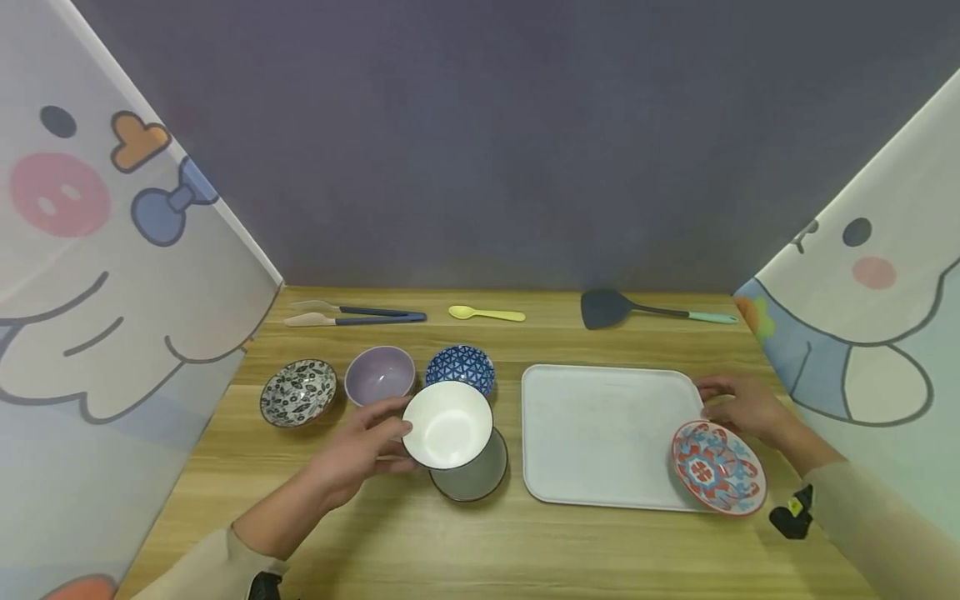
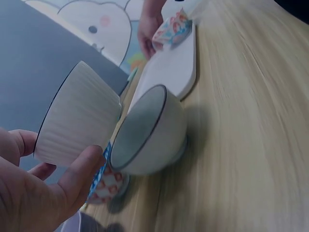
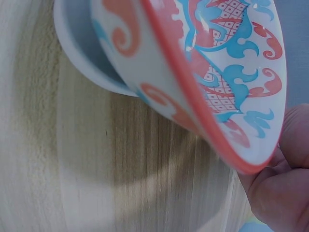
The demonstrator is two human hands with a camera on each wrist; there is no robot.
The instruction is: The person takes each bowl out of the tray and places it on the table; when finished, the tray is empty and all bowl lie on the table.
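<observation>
Wood-grain table (image 1: 600,554) | white tray (image 1: 600,437) | red-rimmed bowl (image 1: 720,468): tilted at tray's near-right corner, right hand (image 1: 750,410) pinching rim | white bowl (image 1: 447,425): above grey bowl (image 1: 472,479), left hand (image 1: 358,454) pinching side | step, judged: two-bowl handling; next move calls for steady pinches

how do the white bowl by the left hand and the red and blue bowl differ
Inside, the white bowl is plain, while the red and blue bowl is covered in painted patterns.
The white bowl has a thin dark rim; the red and blue bowl has a red one.
Outside, the white bowl is ribbed, whereas the red and blue bowl carries painted swirls.
Both are round and have white in their colouring.
</observation>
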